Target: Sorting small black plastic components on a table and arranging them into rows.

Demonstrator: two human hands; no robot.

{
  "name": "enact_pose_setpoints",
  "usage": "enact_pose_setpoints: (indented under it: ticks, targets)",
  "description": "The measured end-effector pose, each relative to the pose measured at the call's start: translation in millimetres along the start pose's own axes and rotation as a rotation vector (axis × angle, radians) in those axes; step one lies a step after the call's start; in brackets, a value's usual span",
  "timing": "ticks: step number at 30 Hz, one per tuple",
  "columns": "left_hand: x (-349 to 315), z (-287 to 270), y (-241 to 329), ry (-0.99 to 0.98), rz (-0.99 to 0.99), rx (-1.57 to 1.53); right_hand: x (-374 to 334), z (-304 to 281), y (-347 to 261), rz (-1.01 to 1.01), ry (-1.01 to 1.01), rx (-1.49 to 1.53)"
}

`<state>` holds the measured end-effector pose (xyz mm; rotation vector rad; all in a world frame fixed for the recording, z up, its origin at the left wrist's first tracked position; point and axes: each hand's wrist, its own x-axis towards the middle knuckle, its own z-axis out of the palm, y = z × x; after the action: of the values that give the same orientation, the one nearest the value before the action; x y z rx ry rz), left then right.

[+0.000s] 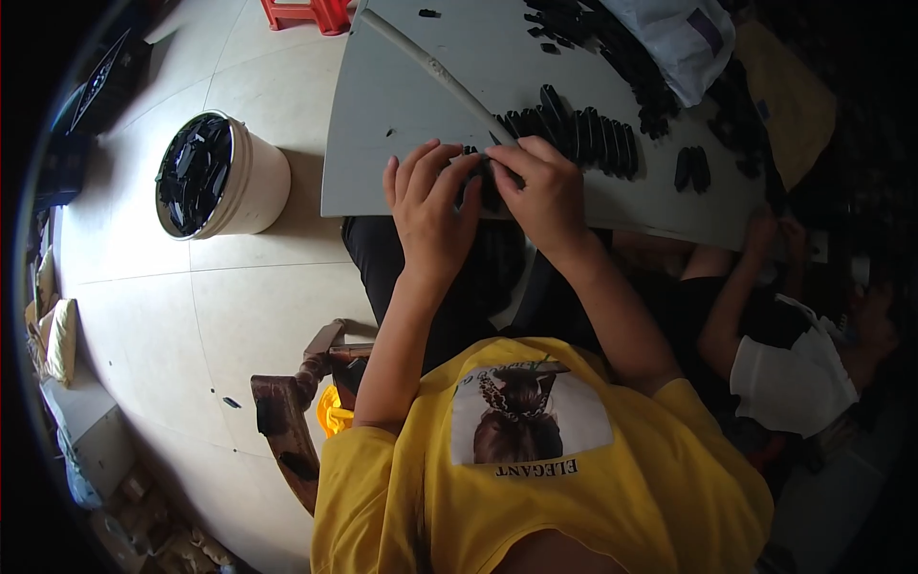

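Observation:
My left hand (pixel 432 206) and my right hand (pixel 545 196) meet at the near edge of a grey-white table (pixel 368 143). Between their fingertips is a small black piece (pixel 470 150), mostly hidden by the fingers. Thumb and forefinger of each hand close in on it, while the other left fingers are loosely bent. Just beyond the right hand, slim black pieces (pixel 607 142) with pale edges lie side by side in a row. A long whitish stick (pixel 435 72) runs diagonally over the tabletop, its near end beside my right fingers.
A white bucket (pixel 263 182) full of black pieces stands on the floor at left. More black pieces (pixel 650 91) and a white bag (pixel 684 43) cover the table's far right. A person (pixel 794 368) sits at right. A red stool (pixel 306 13) and wooden chair (pixel 287 430) stand nearby.

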<state>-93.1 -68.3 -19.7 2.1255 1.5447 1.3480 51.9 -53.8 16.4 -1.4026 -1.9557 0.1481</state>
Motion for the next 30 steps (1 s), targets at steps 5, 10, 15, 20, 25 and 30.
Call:
enact_pose_setpoints:
  ticks: [5,10,15,20,25,30]
  targets:
    - [-10.2,-1.4,-6.9,-0.008,0.079,0.068,7.7,9.9,1.5,-0.009,-0.035,-0.055]
    - [-16.4,-1.8,-7.9,-0.061,0.149,0.081,12.0,13.3,3.4,-0.024,-0.093,-0.116]
    - [-19.1,-1.6,-10.0,-0.078,0.167,0.078,14.1,15.2,3.3,-0.068,-0.098,-0.084]
    - [-20.7,-0.5,-12.3,-0.054,0.176,0.061,18.2,10.2,5.6,-0.116,-0.18,-0.148]
    - [-32.1,1.9,-17.4,0.087,0.146,-0.07,18.8,-1.4,7.7,-0.192,-0.272,-0.178]
    - [-38.1,0.4,-17.6,0.073,0.154,-0.082,14.8,-11.2,-8.4,-0.104,-0.447,-0.272]
